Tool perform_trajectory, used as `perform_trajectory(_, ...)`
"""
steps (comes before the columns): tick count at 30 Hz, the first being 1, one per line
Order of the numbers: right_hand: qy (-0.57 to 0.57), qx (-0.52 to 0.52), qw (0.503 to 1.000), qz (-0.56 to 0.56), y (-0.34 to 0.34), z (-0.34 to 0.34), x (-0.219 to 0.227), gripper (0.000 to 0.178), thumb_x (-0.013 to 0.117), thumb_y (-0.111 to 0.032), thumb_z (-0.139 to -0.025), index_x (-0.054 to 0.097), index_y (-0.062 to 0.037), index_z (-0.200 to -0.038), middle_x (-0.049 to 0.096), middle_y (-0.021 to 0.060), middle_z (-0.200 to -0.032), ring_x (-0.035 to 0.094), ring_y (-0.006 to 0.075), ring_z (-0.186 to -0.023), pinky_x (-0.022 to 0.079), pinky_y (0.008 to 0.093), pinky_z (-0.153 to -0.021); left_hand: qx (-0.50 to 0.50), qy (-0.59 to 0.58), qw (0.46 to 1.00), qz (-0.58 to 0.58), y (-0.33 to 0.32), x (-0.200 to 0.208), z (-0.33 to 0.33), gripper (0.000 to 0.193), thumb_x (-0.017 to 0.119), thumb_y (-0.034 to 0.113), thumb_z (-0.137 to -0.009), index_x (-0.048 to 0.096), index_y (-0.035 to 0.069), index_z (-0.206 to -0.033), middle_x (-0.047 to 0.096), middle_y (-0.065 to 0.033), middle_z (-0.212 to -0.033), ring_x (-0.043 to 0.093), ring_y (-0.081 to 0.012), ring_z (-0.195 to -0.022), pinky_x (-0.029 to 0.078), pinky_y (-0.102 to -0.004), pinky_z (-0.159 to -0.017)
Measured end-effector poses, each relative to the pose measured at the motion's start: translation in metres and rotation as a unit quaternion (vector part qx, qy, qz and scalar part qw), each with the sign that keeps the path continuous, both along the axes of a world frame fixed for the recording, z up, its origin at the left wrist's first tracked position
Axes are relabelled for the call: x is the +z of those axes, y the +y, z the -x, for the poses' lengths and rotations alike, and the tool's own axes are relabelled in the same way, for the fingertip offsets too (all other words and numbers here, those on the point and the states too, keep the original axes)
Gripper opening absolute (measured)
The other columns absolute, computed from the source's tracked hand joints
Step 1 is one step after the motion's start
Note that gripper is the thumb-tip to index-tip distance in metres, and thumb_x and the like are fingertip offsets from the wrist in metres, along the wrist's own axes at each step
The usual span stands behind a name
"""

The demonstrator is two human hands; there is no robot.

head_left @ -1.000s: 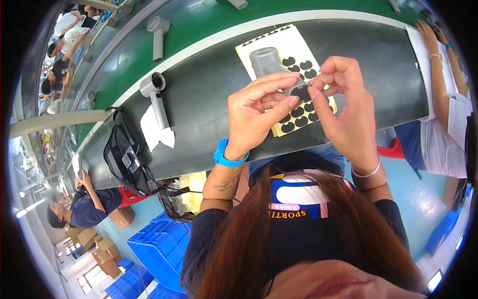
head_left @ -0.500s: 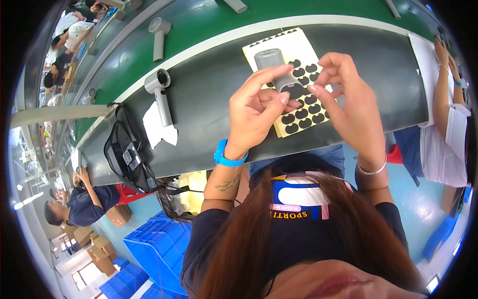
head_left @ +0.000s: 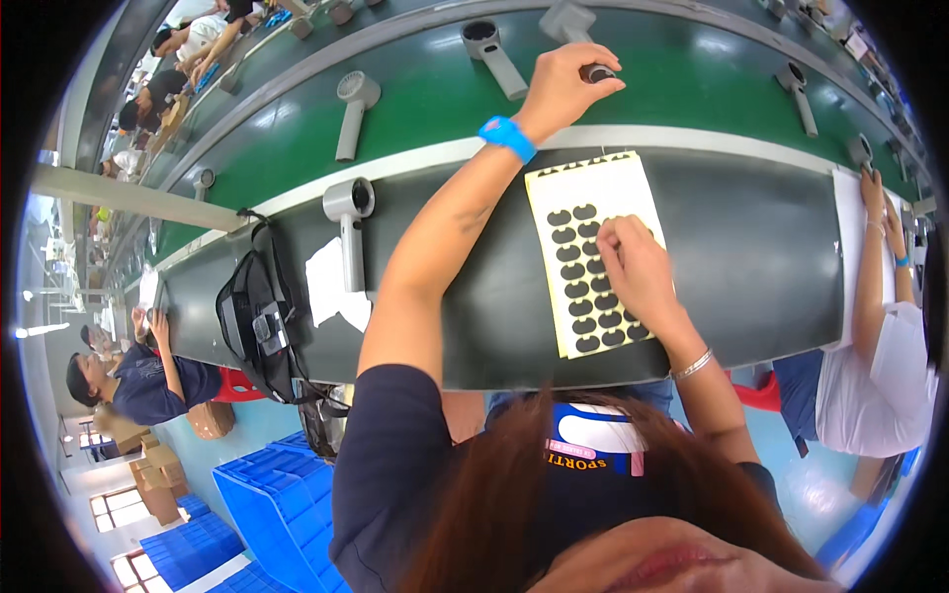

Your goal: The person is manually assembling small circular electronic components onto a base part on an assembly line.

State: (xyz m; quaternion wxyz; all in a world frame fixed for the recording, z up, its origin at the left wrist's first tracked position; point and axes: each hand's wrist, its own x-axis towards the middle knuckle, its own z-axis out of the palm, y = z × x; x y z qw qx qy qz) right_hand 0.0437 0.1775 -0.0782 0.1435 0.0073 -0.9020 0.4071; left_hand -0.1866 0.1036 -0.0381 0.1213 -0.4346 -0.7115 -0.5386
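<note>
Dryer (head_left: 567, 20) past bench (head_left: 761, 237) edge, belt (head_left: 692, 99) room rightward, long axis head-away, clamped in left hand (head_left: 561, 85); right hand (head_left: 639, 267) over sheet (head_left: 593, 185), grip unclear

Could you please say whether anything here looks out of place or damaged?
No spill or damage stands out. The black bag at the edge of the bench looks odd, a seemingly personal item beside a grey device. A white sheet under that device is rumpled; the sticker sheet under the right hand lies flat.

Right hand (head_left: 638, 265) over sticker sheet (head_left: 593, 190)
</note>
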Motion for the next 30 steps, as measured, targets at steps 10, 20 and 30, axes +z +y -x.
perform_trajectory(10,-0.018,-0.002,0.999,0.050,0.010,0.009,0.005,0.012,0.062,-0.001,-0.083,0.058,-0.0032,-0.094,0.054,0.0069,-0.078,0.048,0.0157,-0.053,0.040,0.0281,-0.051,-0.039,0.172,0.984,-0.004,-0.010,-0.038,0.055,0.031,0.065,0.003,-0.082,0.060,0.003,-0.112,0.066,-0.0042,-0.081,0.057,-0.0161,-0.064,0.049,-0.0272,-0.060)
perform_trajectory(20,-0.032,0.007,0.999,0.008,0.007,0.021,0.021,0.018,0.061,-0.004,-0.086,0.058,-0.0007,-0.103,0.058,0.0119,-0.094,0.063,0.0248,-0.077,0.050,0.0339,-0.068,0.379,0.000,0.909,0.173,-0.110,-0.052,0.070,0.057,0.067,0.038,-0.080,0.052,0.006,-0.125,0.053,-0.0257,-0.114,0.057,-0.0376,-0.095,0.045,-0.0485,-0.083)
perform_trajectory(30,-0.027,-0.058,0.998,0.007,-0.002,0.035,0.003,0.014,0.064,-0.003,-0.082,0.056,-0.0023,-0.093,0.056,0.0111,-0.088,0.059,0.0252,-0.077,0.047,0.0354,-0.068,0.152,-0.050,0.985,-0.062,-0.137,0.060,-0.070,0.032,0.053,0.007,-0.094,0.055,0.003,-0.126,0.060,-0.0117,-0.114,0.060,-0.0125,-0.076,0.050,-0.0241,-0.065)
